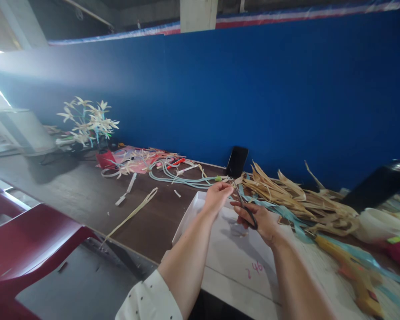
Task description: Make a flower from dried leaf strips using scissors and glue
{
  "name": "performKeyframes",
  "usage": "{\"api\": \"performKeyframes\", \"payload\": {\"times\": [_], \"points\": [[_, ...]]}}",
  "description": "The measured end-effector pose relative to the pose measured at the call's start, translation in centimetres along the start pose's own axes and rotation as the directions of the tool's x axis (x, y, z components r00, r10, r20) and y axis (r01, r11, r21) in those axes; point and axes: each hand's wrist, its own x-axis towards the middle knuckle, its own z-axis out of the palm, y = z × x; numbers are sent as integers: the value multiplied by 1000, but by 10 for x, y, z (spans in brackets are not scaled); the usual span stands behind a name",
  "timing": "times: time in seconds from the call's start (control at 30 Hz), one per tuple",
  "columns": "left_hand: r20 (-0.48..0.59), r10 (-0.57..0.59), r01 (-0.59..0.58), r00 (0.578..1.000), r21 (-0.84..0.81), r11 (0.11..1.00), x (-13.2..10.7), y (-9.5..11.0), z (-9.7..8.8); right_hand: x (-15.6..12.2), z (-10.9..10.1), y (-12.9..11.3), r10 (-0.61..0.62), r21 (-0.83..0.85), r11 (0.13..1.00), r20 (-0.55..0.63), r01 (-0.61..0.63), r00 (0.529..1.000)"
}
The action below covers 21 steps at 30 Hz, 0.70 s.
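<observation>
Above the white tray (186, 218), my left hand (218, 194) and right hand (258, 220) meet at the scissors (242, 204)

From my remote view, the widest room lies left, over the brown tabletop (158, 215); dried husks (290, 193) crowd the right, and a blue panel (270, 93) bounds the back; my left thumb and fingertips pinch together on a small pale piece (239, 180), its detail unclear, while my right fingers curl around the scissors' handles, blades reaching that piece
</observation>
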Motion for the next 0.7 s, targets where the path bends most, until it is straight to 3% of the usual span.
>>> {"api": "performKeyframes", "payload": {"times": [0.1, 0.2, 0.33, 0.47, 0.6, 0.7], "points": [[20, 18, -19, 1000, 17, 1000, 3, -2, -4, 2, -1, 1, 25, 38, 999, -15, -24, 1000], [67, 24, -30, 997, 84, 996, 2, -2, -7, 5, -4, 3, 52, 180, 983, -124, -29, 991], [246, 6, -60, 969, 213, 975, -3, -2, -5, 6, -6, 5, 23, 358, 932, -209, 55, 978], [394, 30, -144, 919, 261, 955, -6, -4, -1, 7, -7, 7, 10, 378, 921, -265, 95, 964], [382, 40, -136, 923, 227, 964, -6, -4, 1, 9, -8, 8, 12, 345, 932, -342, 114, 940], [313, 25, -79, 949, 161, 984, -4, -6, 3, 9, -8, 6, 9, 312, 943, -374, 117, 927]]}}
